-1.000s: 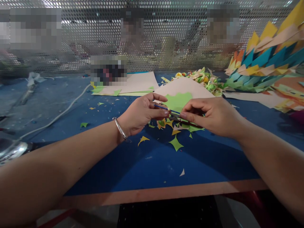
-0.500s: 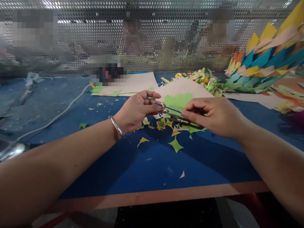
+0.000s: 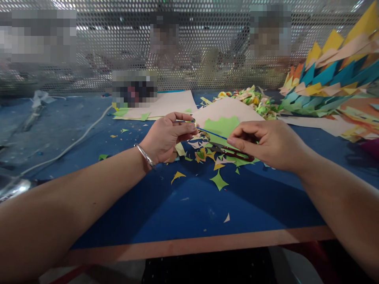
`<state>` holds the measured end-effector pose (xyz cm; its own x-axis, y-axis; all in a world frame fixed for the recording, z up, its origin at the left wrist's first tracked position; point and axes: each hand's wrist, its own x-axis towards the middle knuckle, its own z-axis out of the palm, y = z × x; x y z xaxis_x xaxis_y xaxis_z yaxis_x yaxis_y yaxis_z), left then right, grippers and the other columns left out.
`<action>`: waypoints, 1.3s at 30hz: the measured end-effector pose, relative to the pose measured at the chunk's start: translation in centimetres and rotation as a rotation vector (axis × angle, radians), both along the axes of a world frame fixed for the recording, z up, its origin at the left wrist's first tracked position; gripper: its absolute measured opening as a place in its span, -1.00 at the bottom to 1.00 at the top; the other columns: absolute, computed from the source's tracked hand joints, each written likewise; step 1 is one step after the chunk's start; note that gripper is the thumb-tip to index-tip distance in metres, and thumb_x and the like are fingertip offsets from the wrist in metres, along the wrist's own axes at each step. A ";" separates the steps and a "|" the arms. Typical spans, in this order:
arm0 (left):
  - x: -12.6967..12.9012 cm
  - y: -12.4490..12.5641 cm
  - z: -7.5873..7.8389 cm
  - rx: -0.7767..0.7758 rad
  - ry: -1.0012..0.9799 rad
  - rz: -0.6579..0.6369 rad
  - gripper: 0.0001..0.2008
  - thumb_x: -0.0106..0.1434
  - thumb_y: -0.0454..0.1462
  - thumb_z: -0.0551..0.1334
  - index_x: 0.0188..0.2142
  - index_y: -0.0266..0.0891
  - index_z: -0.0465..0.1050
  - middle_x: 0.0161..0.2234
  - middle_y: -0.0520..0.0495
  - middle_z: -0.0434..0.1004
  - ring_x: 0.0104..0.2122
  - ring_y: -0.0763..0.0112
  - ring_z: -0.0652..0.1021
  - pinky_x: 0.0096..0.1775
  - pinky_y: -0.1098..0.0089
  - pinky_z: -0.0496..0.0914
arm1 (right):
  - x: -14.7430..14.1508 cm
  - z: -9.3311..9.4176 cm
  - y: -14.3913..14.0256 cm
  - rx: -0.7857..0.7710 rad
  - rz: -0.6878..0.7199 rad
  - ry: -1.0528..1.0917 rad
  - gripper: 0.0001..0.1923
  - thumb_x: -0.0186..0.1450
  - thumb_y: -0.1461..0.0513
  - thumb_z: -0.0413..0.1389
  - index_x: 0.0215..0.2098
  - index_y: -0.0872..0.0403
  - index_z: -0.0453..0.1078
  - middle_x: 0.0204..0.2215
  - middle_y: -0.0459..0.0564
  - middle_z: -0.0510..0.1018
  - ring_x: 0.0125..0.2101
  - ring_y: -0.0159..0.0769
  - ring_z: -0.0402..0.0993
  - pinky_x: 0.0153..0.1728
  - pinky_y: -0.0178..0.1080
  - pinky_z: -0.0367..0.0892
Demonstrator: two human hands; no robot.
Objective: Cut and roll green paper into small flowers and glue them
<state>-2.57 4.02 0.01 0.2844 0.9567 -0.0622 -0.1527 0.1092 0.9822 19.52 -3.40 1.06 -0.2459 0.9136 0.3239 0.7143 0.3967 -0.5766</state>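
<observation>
My left hand [image 3: 167, 137], with a silver bangle at the wrist, pinches one end of a thin blue stick [image 3: 213, 134] and a small piece of paper. My right hand [image 3: 268, 142] pinches the stick's other end between thumb and forefinger. Both hands hover just above a pile of green, yellow and orange paper scraps [image 3: 211, 157] on the blue table [image 3: 189, 205]. Red-handled scissors [image 3: 237, 153] lie on the scraps under my right hand. A green cut sheet [image 3: 222, 125] rests on beige paper just beyond the hands.
A large fan of folded teal, yellow and peach paper [image 3: 328, 83] fills the far right. Small paper flowers [image 3: 251, 99] lie behind the hands. Beige sheets [image 3: 168, 104] and a white cable [image 3: 74, 142] lie at left. A perforated metal screen [image 3: 207, 43] closes the back; people sit beyond it.
My left hand has drawn back to the left along the blue stick, so more of the stick shows between the hands. My right hand has stayed nearly still.
</observation>
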 end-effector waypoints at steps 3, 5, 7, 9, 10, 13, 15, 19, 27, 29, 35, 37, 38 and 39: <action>-0.2 0.2 -0.2 0.033 0.016 0.024 -0.82 0.21 -0.52 0.32 -0.31 -0.29 0.39 -0.46 0.03 0.58 -0.44 0.53 0.60 -0.29 0.49 0.44 | 0.1 0.0 0.0 -0.019 -0.003 -0.003 -0.79 0.29 0.13 0.14 -0.44 0.07 0.46 -0.62 -0.13 0.42 -0.61 -0.45 0.23 -0.59 -0.35 0.14; -0.3 0.3 -0.3 0.057 0.012 0.036 -0.82 0.19 -0.52 0.33 -0.33 -0.29 0.41 -0.45 0.04 0.57 -0.44 0.55 0.59 -0.32 0.50 0.43 | 0.2 -0.1 0.1 -0.041 0.007 -0.032 -0.77 0.29 0.12 0.14 -0.44 0.08 0.46 -0.62 -0.12 0.43 -0.60 -0.45 0.24 -0.59 -0.35 0.14; -0.4 0.4 -0.4 0.073 0.013 0.037 -0.84 0.18 -0.52 0.33 -0.35 -0.30 0.43 -0.43 0.04 0.57 -0.45 0.57 0.57 -0.32 0.50 0.43 | 0.2 -0.1 0.0 -0.079 0.036 -0.076 -0.76 0.29 0.10 0.14 -0.44 0.08 0.46 -0.62 -0.12 0.43 -0.60 -0.45 0.24 -0.58 -0.35 0.13; -0.4 0.4 -0.4 0.070 0.024 0.029 -0.85 0.18 -0.52 0.32 -0.35 -0.30 0.45 -0.42 0.04 0.56 -0.45 0.57 0.57 -0.32 0.50 0.42 | 0.1 -0.1 0.0 -0.128 0.090 -0.131 -0.75 0.30 0.10 0.13 -0.43 0.08 0.48 -0.61 -0.12 0.45 -0.61 -0.45 0.24 -0.58 -0.34 0.11; -0.3 0.4 -0.4 0.064 0.029 0.023 -0.86 0.18 -0.52 0.32 -0.35 -0.30 0.46 -0.42 0.04 0.55 -0.45 0.57 0.57 -0.31 0.50 0.43 | 0.1 -0.1 -0.1 -0.147 0.124 -0.160 -0.75 0.30 0.10 0.13 -0.42 0.08 0.49 -0.61 -0.12 0.45 -0.61 -0.45 0.23 -0.58 -0.34 0.10; -0.2 0.0 -0.2 0.051 0.039 -0.006 -0.87 0.20 -0.51 0.31 -0.33 -0.31 0.46 -0.40 0.03 0.55 -0.43 0.56 0.58 -0.27 0.47 0.45 | -0.1 -0.2 -0.2 -0.171 0.239 -0.234 -0.72 0.33 0.10 0.09 -0.41 0.08 0.50 -0.61 -0.12 0.46 -0.62 -0.45 0.23 -0.58 -0.34 0.09; -0.1 -0.4 -0.2 0.054 0.049 -0.030 -0.87 0.20 -0.50 0.31 -0.31 -0.31 0.45 -0.39 0.02 0.56 -0.42 0.55 0.58 -0.23 0.45 0.46 | -0.2 -0.2 -0.2 -0.183 0.297 -0.263 -0.71 0.35 0.10 0.08 -0.40 0.09 0.50 -0.59 -0.12 0.48 -0.62 -0.45 0.25 -0.56 -0.33 0.10; 0.2 -1.0 -0.3 0.085 0.066 -0.088 -0.85 0.18 -0.50 0.33 -0.29 -0.30 0.45 -0.42 0.03 0.55 -0.42 0.53 0.59 -0.27 0.46 0.46 | -0.3 -0.3 -0.2 -0.182 0.319 -0.274 -0.76 0.35 0.11 0.11 -0.33 0.07 0.53 -0.53 -0.10 0.54 -0.60 -0.43 0.30 -0.53 -0.33 0.14; 0.6 -2.3 -0.6 0.136 0.117 -0.216 -0.78 0.09 -0.53 0.35 -0.28 -0.31 0.46 -0.50 0.05 0.56 -0.47 0.51 0.58 -0.34 0.46 0.48 | -0.7 -0.3 -0.7 0.175 0.158 -0.091 -0.89 0.34 0.20 0.14 -0.31 0.04 0.49 -0.44 -0.06 0.55 -0.53 -0.37 0.41 -0.47 -0.27 0.27; 0.8 -2.6 -0.6 0.139 0.134 -0.235 -0.78 0.08 -0.50 0.37 -0.28 -0.29 0.47 -0.50 0.04 0.56 -0.47 0.49 0.57 -0.34 0.44 0.49 | -0.9 -0.3 -0.8 0.240 0.153 -0.097 -0.92 0.34 0.22 0.14 -0.29 0.03 0.49 -0.43 -0.06 0.54 -0.51 -0.35 0.41 -0.46 -0.25 0.29; 1.1 -3.2 -0.6 0.146 0.198 -0.271 -0.81 0.11 -0.44 0.38 -0.28 -0.28 0.47 -0.49 0.02 0.58 -0.49 0.47 0.56 -0.36 0.41 0.49 | -1.7 -0.4 -0.9 0.264 0.211 -0.141 -0.90 0.34 0.27 0.11 -0.22 0.01 0.48 -0.37 -0.03 0.55 -0.50 -0.35 0.40 -0.46 -0.26 0.26; 1.2 -3.3 -0.6 0.136 0.200 -0.285 -0.81 0.11 -0.45 0.39 -0.28 -0.29 0.46 -0.48 0.02 0.58 -0.48 0.48 0.57 -0.36 0.43 0.49 | -1.7 -0.5 -0.8 0.264 0.232 -0.153 -0.89 0.35 0.28 0.10 -0.23 0.02 0.48 -0.37 -0.02 0.55 -0.50 -0.34 0.40 -0.46 -0.26 0.25; 1.3 -3.4 -0.6 0.130 0.196 -0.289 -0.80 0.11 -0.45 0.39 -0.28 -0.29 0.46 -0.48 0.02 0.58 -0.48 0.48 0.57 -0.37 0.44 0.49 | -1.7 -0.5 -0.8 0.263 0.238 -0.157 -0.88 0.35 0.28 0.09 -0.23 0.03 0.48 -0.37 -0.01 0.55 -0.50 -0.34 0.39 -0.46 -0.26 0.25; 1.3 -3.4 -0.6 0.124 0.190 -0.291 -0.80 0.11 -0.46 0.38 -0.28 -0.29 0.45 -0.48 0.02 0.58 -0.48 0.48 0.58 -0.37 0.44 0.50 | -1.7 -0.5 -0.8 0.257 0.243 -0.161 -0.88 0.35 0.28 0.09 -0.23 0.03 0.49 -0.36 0.00 0.55 -0.50 -0.34 0.40 -0.46 -0.25 0.26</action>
<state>-1.31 0.64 -0.54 0.5402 0.8411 -0.0287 0.0539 -0.0005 0.9985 17.86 -4.22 0.54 -0.5114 0.7166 0.4743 0.6551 0.6823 -0.3244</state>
